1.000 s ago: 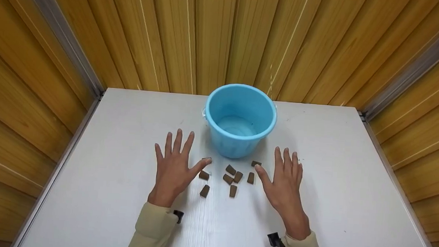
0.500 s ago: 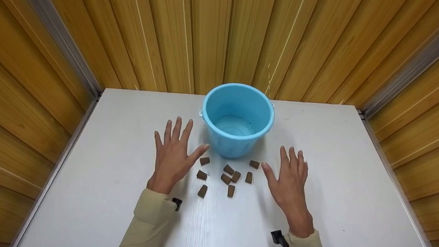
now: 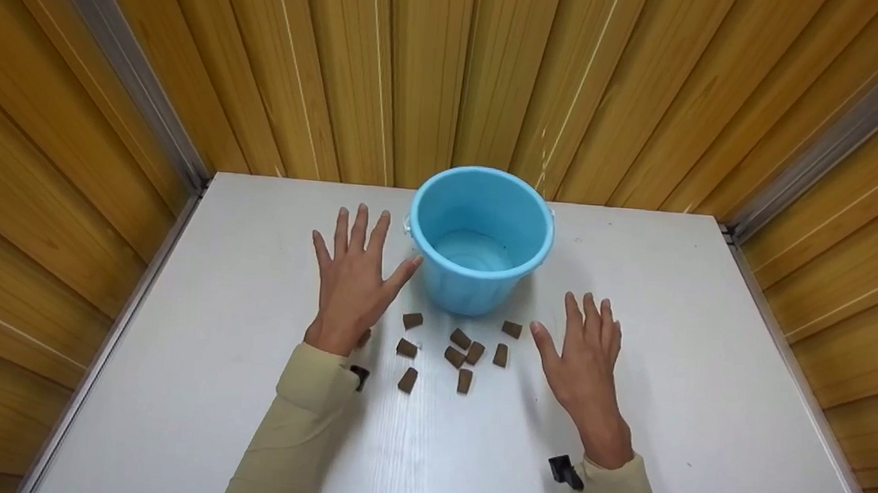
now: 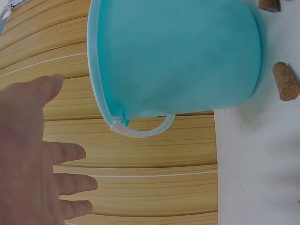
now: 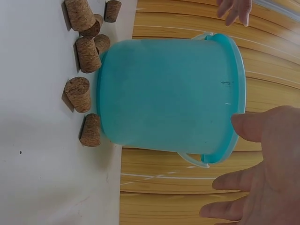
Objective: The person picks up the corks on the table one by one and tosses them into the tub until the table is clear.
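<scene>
A light blue bucket (image 3: 467, 289) stands upright toward the back of the white table, its inside showing no contents. In front of it lie several tapered cork stoppers (image 3: 475, 353), some of them bunched together. My left hand (image 3: 353, 287) hovers beside the bucket's left side, fingers spread and thumb tip overlapping the bucket's edge in the head view. One more cork (image 3: 363, 338) is partly hidden by the left wrist. To the right of the corks hovers my right hand (image 3: 582, 374), fingers straight and thumb toward a cork (image 3: 511, 329). Both hands hold nothing.
Wood-patterned panels (image 3: 425, 73) rise behind the table (image 3: 257, 267) and on both sides. The bucket's white handle (image 4: 145, 133) hangs down along its side in the left wrist view. A black wrist mount (image 3: 565, 472) sits at the right sleeve.
My left hand has moved forward, from beside the corks to beside the bucket's rim, uncovering a cork near its thumb. My right hand has shifted slightly right. Bucket and corks stay put.
</scene>
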{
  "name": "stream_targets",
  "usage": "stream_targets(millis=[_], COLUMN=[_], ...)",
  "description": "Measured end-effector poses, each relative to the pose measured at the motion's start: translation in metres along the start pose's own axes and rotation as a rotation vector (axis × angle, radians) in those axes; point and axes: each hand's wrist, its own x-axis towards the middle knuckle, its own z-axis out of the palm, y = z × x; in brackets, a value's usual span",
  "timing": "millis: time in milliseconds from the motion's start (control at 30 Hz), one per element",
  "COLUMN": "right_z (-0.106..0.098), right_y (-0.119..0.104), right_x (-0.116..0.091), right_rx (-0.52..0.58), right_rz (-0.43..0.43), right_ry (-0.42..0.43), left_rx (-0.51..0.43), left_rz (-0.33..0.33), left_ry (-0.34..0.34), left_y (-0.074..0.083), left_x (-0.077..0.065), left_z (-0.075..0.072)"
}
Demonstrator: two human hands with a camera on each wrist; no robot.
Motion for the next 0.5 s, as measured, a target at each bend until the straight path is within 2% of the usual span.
stream_targets(millis=[233, 500], right_z=[0.005, 0.009], right_y=[0.004, 0.01], right_x=[0.009, 0.015], right_rx=[-0.023, -0.034], right_rz=[0.004, 0.039], right_ry=[-0.015, -0.049], left_rx=[0.05, 0.074], left_rz=[0.01, -0.004], left_ry=[-0.008, -0.087], left_y=[0.002, 0.007], left_x=[0.017, 0.031], left_z=[0.002, 0.003])
